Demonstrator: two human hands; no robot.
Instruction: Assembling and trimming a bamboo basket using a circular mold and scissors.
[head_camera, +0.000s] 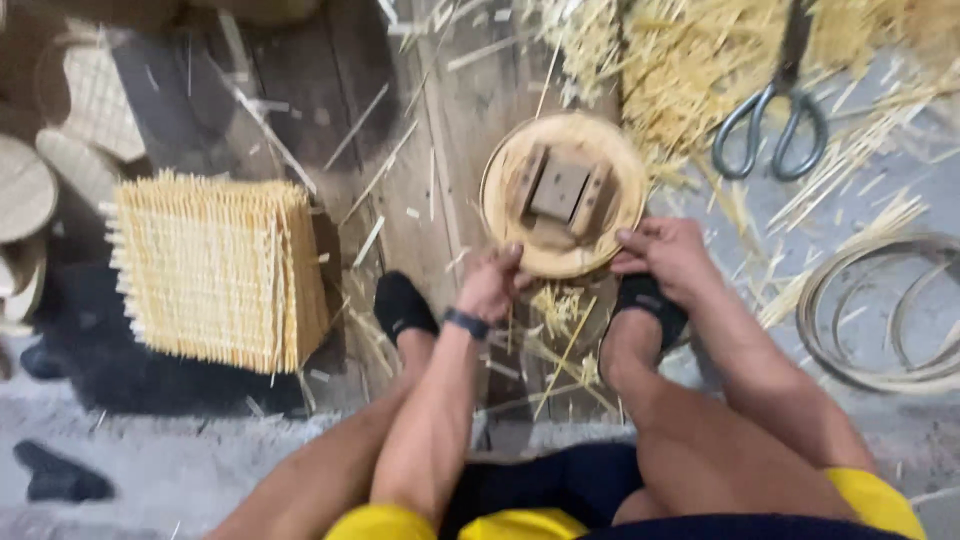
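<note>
The person sits low on the floor, knees apart, with both feet in dark socks braced just under a round bamboo frame (565, 195). It lies flat on the plank floor, with a small wooden block form set in its middle. The left hand (492, 285) curls its fingers closed over the rim at about 7 o'clock; the right hand (668, 255) pinches the rim at about 4 o'clock, thumb on top. The disc looks light and stiff, its thin edge probably springy and easy to splinter, so the rim on two sides seems the sound place to grip.

At 9 o'clock from the frame stands a stack of woven bamboo mats (220, 270), well apart. Beyond it, at the far left, rest a few finished round trays (25, 190). At 3 o'clock lie coiled bamboo strips (880, 310). Further off, at 1 o'clock, large scissors (775, 125) rest beside a heap of bamboo shavings (690, 70). Loose slivers litter the planks around the feet.
</note>
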